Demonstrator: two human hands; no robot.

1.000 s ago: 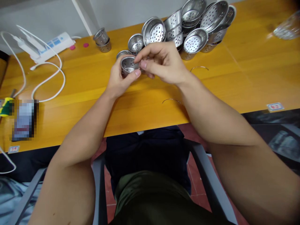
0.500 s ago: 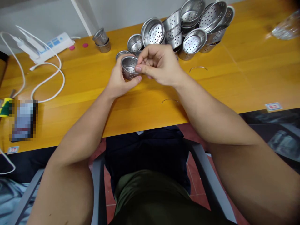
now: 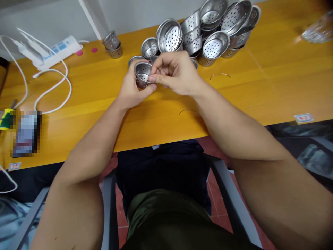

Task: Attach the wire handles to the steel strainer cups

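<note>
My left hand [image 3: 132,85] is wrapped around a small perforated metal strainer basket [image 3: 142,74], its open mouth tilted toward me. The fingers of my right hand [image 3: 174,73] are pinched together at the basket's right rim. Whatever lies between those fingertips is hidden or too thin to make out. One curved thin wire [image 3: 189,110] rests on the table near my right forearm, and another curved wire [image 3: 220,74] lies farther back, to the right of my right hand.
Several larger perforated baskets [image 3: 192,34] are stacked at the back of the wooden table [image 3: 156,128]. Two small stacked baskets [image 3: 113,44] stand left of them. A white power strip [image 3: 58,52] with cables, a phone [image 3: 26,133] and a yellow-green object [image 3: 7,118] lie at left. Crumpled clear plastic [image 3: 318,29] sits far right.
My right fingertips have shifted very slightly left at the basket's rim. My left hand keeps its hold, and the rest stays as it was.
</note>
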